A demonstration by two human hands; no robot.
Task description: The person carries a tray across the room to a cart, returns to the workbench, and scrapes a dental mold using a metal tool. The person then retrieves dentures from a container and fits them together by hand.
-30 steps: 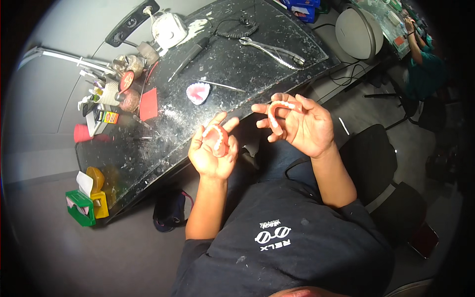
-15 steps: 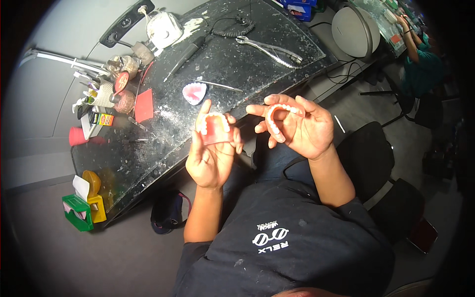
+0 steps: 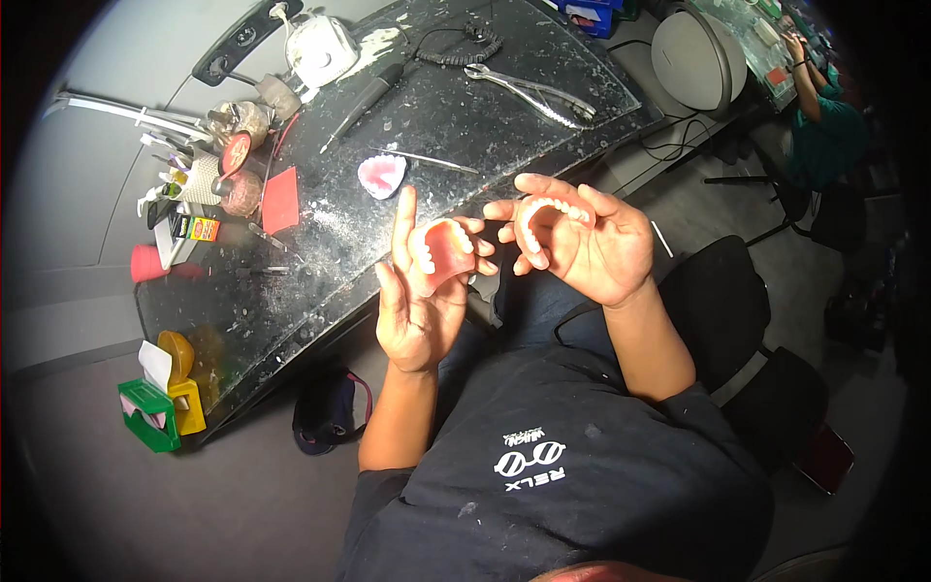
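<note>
In my left hand [image 3: 423,320] is a pink upper denture [image 3: 449,260] with a full palate and a row of white teeth. It is tilted, with the fingers around its edges. My right hand [image 3: 613,247] holds a horseshoe-shaped lower denture [image 3: 531,225], its pink base and pale teeth lying along the fingers. The two dentures are close together but apart, above the bench's front edge. Just beyond my left fingertips, a white dental cast with a pink middle [image 3: 382,177] lies on the bench beside a thin metal instrument [image 3: 432,163].
On the black, dust-marked bench [image 3: 330,281] lie metal pliers [image 3: 533,97], a handpiece [image 3: 364,105] with a coiled cord and a red wax sheet [image 3: 281,200]. Jars and a tool holder [image 3: 201,179] crowd the left. A black chair [image 3: 718,301] stands right; another person [image 3: 819,136] sits far right.
My left hand has shifted slightly right and turned the upper denture, bringing it nearer the lower one. The lower denture has tilted a little in my right hand.
</note>
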